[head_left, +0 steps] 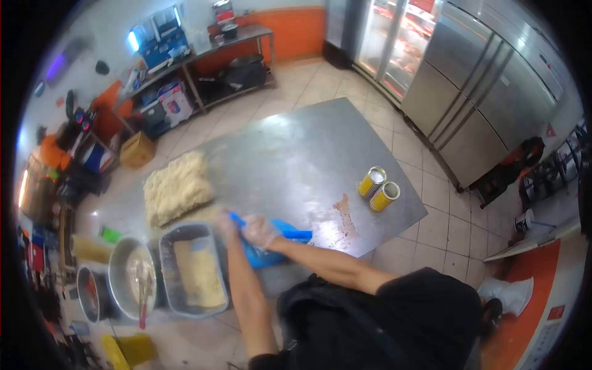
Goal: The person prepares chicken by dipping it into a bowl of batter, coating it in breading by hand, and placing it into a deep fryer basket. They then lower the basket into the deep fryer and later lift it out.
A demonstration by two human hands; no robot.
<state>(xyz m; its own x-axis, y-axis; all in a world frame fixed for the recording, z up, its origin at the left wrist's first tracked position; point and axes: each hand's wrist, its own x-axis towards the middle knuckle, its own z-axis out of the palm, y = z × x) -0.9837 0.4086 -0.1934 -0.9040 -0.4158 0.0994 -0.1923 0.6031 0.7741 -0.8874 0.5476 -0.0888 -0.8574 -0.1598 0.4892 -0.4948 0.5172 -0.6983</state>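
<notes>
My right hand [260, 232], in a clear plastic glove, is closed around a long blue rod-like thing [298, 234] whose exact kind I cannot make out. Beside it, my left hand [227, 226] is blurred near the rod's other end, its fingers not clearly visible. Under the right wrist, a blue plastic sheet or bag [265, 254] lies at the table's edge. Left of my hands, a thick slab of pale dough [177, 188] rests on the steel table [277, 160]. A grey tub [168, 259] nearer me contains a pale, doughy or floury mass [203, 277].
Two yellow cans [385, 196] stand on the table's right side, near a reddish-brown smear [343, 214]. A large metal bowl [117, 277] with a red-handled utensil [143, 314] is left of the tub. Steel refrigerators [468, 80] line the far right; a side table [234, 38] stands behind.
</notes>
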